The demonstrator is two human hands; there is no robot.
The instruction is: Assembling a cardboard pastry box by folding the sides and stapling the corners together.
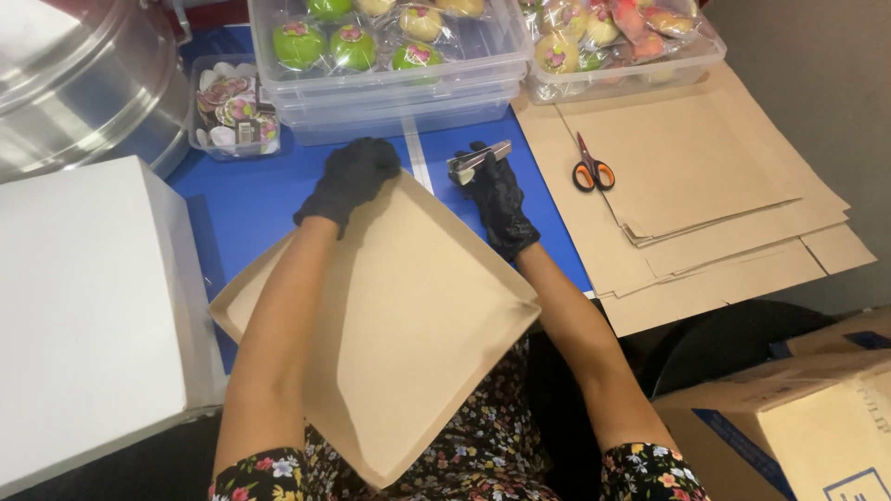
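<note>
Underneath — blue table (246,209), flat brown card sheets (705,186) — orange-handled scissors (591,172).

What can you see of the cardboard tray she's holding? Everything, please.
The cardboard tray is a shallow, square, tan piece with low folded-up walls, empty inside. It is turned diamond-wise, far corner over the blue table, near corner over the floral-print lap. The left hand, black-gloved, grips the far corner; its forearm lies across the tray. The right hand, also gloved, holds a stapler at the upper right edge.
</note>
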